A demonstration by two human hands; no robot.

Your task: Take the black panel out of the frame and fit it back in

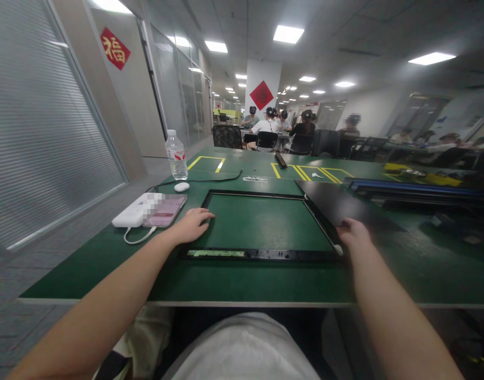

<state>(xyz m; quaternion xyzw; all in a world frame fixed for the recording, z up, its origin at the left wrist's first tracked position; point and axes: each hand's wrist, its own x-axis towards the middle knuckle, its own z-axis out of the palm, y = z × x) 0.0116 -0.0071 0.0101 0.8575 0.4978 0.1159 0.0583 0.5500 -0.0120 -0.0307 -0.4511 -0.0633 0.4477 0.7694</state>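
On a clock face centred on the black frame [289,254], with twelve o'clock pointing away from the person, this frame lies flat on the green table [249,287]. The left hand [192,226] is at nine o'clock, its fingers bent at the left bar; whether they grasp it or only rest there, I cannot tell. At three o'clock the right hand [356,235] grasps the near edge of the dark panel [344,203], which is raised at a slant beside the right bar. A green strip [216,254] runs along the near bar, toward seven o'clock. Further out at nine are the phone [168,211] and the white power bank [133,211], with a short white cable [135,241]. A small white case [182,187] and a clear bottle [177,157] stand toward ten. Long blue-black bars [416,189] lie toward two o'clock, and seated people [265,125] are beyond twelve.
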